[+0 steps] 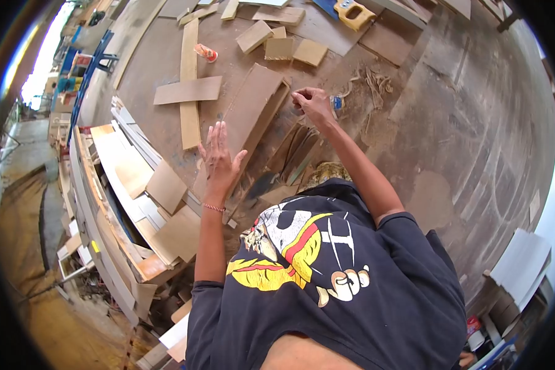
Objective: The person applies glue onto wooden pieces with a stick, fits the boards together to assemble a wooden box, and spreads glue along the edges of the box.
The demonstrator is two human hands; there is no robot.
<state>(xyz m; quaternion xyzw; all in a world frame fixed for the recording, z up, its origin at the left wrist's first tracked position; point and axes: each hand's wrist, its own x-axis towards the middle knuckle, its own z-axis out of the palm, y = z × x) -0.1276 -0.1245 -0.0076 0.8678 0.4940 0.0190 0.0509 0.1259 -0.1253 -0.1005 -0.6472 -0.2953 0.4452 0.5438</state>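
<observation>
My left hand (220, 155) is spread, its palm side down at the left edge of a long brown wooden piece (253, 98). The fingers are apart and nothing is held. My right hand (312, 105) is beyond the piece's right edge, its fingers curled together in a pinch; whatever they hold, if anything, is too small to make out. A small blue-labelled item (337, 102) lies just right of that hand. Left of the long piece, a short board (187, 90) crosses over a long narrow board (190, 123).
A red and white can (206, 53) stands near the crossed boards. Several wood blocks (279, 49) lie at the top. A yellow-handled saw (353, 13) is at the upper right. Stacked panels (129, 169) fill the left side, and white sheets (520, 266) are at the lower right.
</observation>
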